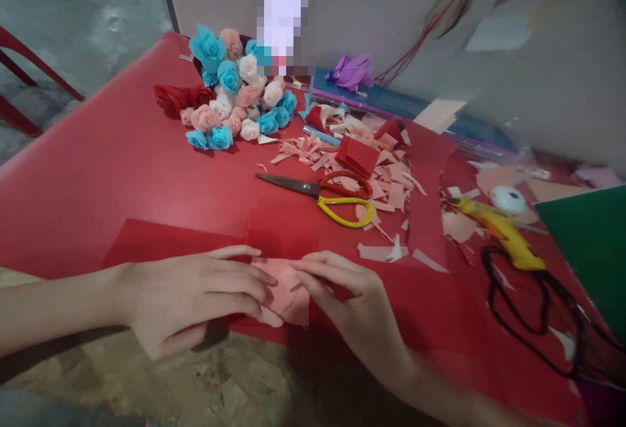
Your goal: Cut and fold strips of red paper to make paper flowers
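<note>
Several pieces of pink paper (288,300) lie at the table's near edge, partly covered by my fingers. My left hand (190,296) rests over their left side, fingers stretched out and slightly spread, the tips on the paper. From the right, my right hand (359,306) pinches a pink piece between thumb and fingertips. Just beyond the hands is a square of red paper (278,235). Farther off, scissors (313,189) with one red and one yellow handle lie with their blades closed, pointing left.
Blue, pink, white and red paper roses (235,98) cluster at the back left. Pink paper scraps (391,182) spread behind the scissors. On the right are a yellow glue gun (508,235) with a black cord, a white round object (507,199) and a green sheet (591,244).
</note>
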The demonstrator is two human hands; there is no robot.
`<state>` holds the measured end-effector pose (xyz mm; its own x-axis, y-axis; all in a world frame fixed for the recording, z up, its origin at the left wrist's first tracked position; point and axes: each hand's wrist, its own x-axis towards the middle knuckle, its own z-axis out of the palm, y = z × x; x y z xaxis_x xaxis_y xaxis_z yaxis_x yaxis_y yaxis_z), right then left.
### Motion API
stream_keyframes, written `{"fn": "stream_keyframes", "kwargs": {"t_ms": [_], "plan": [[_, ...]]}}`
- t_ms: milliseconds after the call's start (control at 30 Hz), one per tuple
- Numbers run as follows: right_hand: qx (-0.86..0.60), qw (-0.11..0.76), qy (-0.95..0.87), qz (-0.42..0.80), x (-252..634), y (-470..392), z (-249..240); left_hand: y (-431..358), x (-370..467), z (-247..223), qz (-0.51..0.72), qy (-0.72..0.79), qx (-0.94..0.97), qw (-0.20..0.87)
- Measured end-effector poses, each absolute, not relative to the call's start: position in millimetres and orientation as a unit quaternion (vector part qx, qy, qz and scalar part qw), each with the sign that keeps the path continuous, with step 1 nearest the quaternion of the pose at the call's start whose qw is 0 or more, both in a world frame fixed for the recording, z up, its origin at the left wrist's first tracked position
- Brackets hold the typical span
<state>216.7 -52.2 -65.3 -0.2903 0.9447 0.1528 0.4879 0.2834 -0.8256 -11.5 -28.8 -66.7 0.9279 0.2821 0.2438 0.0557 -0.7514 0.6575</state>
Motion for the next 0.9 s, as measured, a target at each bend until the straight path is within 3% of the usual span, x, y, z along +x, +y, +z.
{"fn": "stream_keyframes", "kwargs": {"t_ms": [267,533,900], "plan": [[-0.489,0.29,-0.77,0.29,217,-63,-73,-30,-11,-71,0.179,0.09,0.928,0.314],[-0.458,0.286,-0.828,0.153,218,-73,-82,-31,-11,-74,0.179,0.087,0.925,0.324],[-0.434,0.279,-0.848,0.122,221,-76,-87,-28,-10,-73,0.155,0.074,0.934,0.314]]}}
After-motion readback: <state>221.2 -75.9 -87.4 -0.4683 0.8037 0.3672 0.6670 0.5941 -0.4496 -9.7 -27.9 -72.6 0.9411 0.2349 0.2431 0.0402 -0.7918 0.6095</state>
